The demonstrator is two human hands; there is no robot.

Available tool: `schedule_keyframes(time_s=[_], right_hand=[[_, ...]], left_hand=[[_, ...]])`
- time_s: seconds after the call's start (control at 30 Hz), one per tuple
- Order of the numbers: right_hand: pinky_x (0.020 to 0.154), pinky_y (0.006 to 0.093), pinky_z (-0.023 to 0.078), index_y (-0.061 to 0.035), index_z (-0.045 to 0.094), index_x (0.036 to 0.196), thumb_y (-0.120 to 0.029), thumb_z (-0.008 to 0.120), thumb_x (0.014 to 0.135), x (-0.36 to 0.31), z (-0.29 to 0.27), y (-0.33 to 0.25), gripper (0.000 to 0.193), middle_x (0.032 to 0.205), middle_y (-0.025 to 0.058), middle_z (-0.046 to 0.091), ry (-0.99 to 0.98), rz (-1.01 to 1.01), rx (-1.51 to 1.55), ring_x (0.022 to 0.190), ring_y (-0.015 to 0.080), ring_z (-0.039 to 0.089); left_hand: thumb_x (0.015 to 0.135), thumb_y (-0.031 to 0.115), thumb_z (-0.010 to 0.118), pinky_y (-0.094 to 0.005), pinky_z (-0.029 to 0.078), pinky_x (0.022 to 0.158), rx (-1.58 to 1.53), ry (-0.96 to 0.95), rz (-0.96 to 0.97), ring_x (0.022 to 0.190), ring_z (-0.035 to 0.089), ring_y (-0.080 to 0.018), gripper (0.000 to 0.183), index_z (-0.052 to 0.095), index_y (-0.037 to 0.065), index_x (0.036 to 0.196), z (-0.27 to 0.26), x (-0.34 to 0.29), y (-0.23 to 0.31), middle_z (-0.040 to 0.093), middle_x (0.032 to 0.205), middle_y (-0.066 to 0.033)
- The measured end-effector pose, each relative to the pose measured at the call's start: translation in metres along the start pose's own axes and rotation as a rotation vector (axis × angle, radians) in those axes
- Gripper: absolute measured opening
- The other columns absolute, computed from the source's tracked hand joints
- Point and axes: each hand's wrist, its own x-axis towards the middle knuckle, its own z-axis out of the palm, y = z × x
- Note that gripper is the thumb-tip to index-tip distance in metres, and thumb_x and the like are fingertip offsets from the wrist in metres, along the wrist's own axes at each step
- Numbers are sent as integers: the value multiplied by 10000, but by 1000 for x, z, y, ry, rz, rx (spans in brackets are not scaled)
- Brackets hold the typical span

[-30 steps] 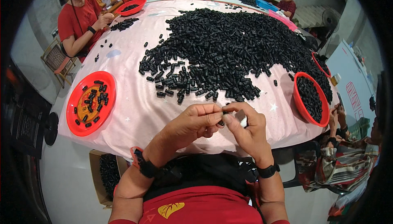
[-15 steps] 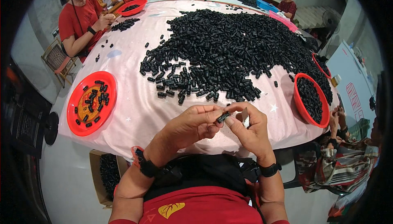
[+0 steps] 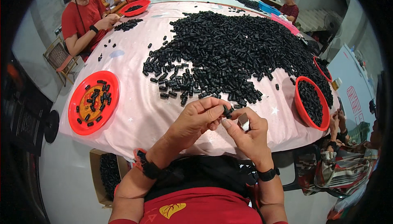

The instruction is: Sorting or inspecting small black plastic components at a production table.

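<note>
A co-worker in red point(image 3: 84, 23) bends over the work at the upper left of the frame, above a red tray point(image 3: 77, 90) at centre left where a modest scatter of short black pieces lies. At lower left, a cardboard box point(image 3: 97, 179) holds many more like them. Over the pink-covered tabletop point(image 3: 131, 93), just below the frame's centre, the wearer's left hand point(image 3: 204, 119) pinches a single black piece point(image 3: 227, 111) between thumb and fingers. A broad dark heap point(image 3: 237, 47) spreads across the upper centre. The right hand point(image 3: 250, 136), close beside the piece, is curled around a small silver-and-white block point(image 3: 244, 122); whether its fingertips touch the piece cannot be told. At right stands a red bowl point(image 3: 301, 113), well filled. Judging by the heap, much of the work remains; the tray's few pieces may be finished ones, though their condition is too small to read.
</note>
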Motion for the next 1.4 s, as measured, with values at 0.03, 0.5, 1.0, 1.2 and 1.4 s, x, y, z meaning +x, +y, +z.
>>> schedule_keyframes(time_s=[0.03, 0.5, 1.0, 1.2, 1.4], right_hand=[[496, 222, 433, -11, 615, 857, -163, 716, 815, 0, 0, 1, 187, 654, 54, 640, -31, -3, -17, 578, 64, 572], [458, 301, 442, -22, 615, 823, -381, 740, 779, 0, -2, 19, 383, 577, 114, 595, -79, 9, -145, 503, 213, 610], [434, 330, 447, -27, 589, 778, -462, 738, 740, 0, -1, 18, 461, 561, 105, 584, -40, -65, -318, 485, 255, 606], [427, 332, 440, -29, 583, 760, -462, 741, 735, 0, -1, 17, 461, 558, 108, 583, -26, -111, -349, 477, 250, 600], [426, 332, 440, -38, 572, 733, -473, 734, 738, 0, 1, 17, 465, 541, 103, 574, -10, -122, -352, 470, 250, 597]], left_hand=[[945, 169, 549, -174, 433, 668, -1, 0, 0, 702, 505, -28, 247, 570, 32, 1151, 0, 0, 0, 579, 845, 24], [958, 185, 528, -166, 455, 669, 44, -89, -43, 741, 533, -20, 316, 540, 11, 1222, 1, -1, 0, 624, 966, -9], [950, 151, 531, -187, 500, 736, 31, -106, -91, 843, 588, -47, 323, 520, -5, 1232, -1, -1, -3, 614, 1032, -31], [951, 151, 526, -227, 518, 811, 35, -91, -86, 936, 613, -93, 324, 516, -13, 1230, 0, -1, -5, 613, 1094, -65], [948, 159, 537, -233, 520, 816, 42, -68, -96, 943, 613, -96, 325, 518, -16, 1222, 1, 0, -7, 610, 1093, -64]])
